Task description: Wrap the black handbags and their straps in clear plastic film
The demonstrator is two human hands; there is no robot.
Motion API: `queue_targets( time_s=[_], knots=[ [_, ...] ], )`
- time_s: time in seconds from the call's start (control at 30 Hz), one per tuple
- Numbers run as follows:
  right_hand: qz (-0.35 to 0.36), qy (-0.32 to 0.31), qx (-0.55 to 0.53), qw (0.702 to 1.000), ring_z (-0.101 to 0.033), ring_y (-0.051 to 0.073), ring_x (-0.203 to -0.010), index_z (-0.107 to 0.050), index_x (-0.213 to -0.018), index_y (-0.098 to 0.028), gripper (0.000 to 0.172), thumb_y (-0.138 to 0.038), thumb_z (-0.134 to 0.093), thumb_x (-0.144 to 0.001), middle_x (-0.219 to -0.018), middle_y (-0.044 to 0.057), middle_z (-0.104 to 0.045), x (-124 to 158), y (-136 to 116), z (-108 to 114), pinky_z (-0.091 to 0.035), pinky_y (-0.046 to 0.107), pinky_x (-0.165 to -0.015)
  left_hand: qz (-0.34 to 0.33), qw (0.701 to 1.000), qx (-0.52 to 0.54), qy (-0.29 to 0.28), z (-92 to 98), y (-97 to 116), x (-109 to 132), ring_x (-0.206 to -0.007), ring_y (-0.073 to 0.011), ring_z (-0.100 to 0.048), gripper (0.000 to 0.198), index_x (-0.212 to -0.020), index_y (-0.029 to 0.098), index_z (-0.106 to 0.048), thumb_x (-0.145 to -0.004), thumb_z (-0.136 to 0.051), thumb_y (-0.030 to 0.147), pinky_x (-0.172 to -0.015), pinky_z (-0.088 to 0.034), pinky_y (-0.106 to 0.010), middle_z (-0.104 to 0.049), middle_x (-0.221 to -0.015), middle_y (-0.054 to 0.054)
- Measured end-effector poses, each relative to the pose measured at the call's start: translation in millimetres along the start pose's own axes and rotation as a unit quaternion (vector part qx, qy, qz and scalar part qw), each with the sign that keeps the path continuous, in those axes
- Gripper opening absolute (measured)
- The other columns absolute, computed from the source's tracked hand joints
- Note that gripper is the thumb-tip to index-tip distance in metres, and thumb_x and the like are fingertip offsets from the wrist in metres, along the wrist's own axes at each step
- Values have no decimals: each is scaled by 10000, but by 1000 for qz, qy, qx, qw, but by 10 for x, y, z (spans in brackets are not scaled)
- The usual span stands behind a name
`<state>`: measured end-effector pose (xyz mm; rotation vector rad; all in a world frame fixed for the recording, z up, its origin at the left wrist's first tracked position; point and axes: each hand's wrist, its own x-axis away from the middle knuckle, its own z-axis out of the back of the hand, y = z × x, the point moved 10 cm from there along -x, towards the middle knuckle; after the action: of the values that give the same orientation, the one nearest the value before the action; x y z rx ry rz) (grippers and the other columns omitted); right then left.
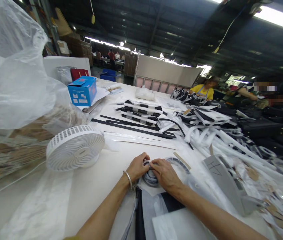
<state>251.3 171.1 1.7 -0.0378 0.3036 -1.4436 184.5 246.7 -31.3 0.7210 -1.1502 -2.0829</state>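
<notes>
A small round grey-black coil (pixel 150 179), with a shiny clear layer on it, lies on the white table just in front of me. My left hand (pixel 138 166) has its fingers curled and pinched at the coil's left upper edge. From the other side my right hand (pixel 165 175) presses its bent fingers together on the coil's top, meeting the left fingertips. What exactly the fingertips pinch is partly hidden. Behind the right hand lies a larger ring-shaped coil (pixel 178 163) in clear plastic. Black strips (pixel 139 213) and a translucent sheet (pixel 176 225) lie below my hands.
A white fan (pixel 77 150) stands at left, near plastic-wrapped bundles and a blue box (pixel 82 90). Black strips (pixel 136 128) and tied bundles (pixel 140 111) lie ahead. At right are a grey tape dispenser (pixel 225 183) and heaped white-wrapped pieces. A person in yellow (pixel 202 90) is beyond.
</notes>
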Motion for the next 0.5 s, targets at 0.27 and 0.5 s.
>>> queue_targets(
  time_s=[0.27, 0.5],
  knots=[
    [59, -3, 46, 997, -598, 241, -1068, -654, -1133, -167, 318, -73, -464, -897, -1141, 120, -672, 38, -124, -71, -412, 432, -1023, -55, 998, -40, -5, -16, 114, 67, -770, -162, -603, 112, -772, 204, -625, -757, -537, 135, -756, -438, -265, -668, -797, -3],
    [-47, 8, -94, 994, -608, 233, -1101, -715, -1060, -205, 256, -178, -557, -862, -1150, 83, -693, 113, 107, 282, -428, 402, -1018, -74, 993, -93, -25, -34, 164, 74, -772, -164, -577, 120, -758, 210, -598, -756, -524, 116, -753, -412, -262, -633, -775, 0]
  ],
)
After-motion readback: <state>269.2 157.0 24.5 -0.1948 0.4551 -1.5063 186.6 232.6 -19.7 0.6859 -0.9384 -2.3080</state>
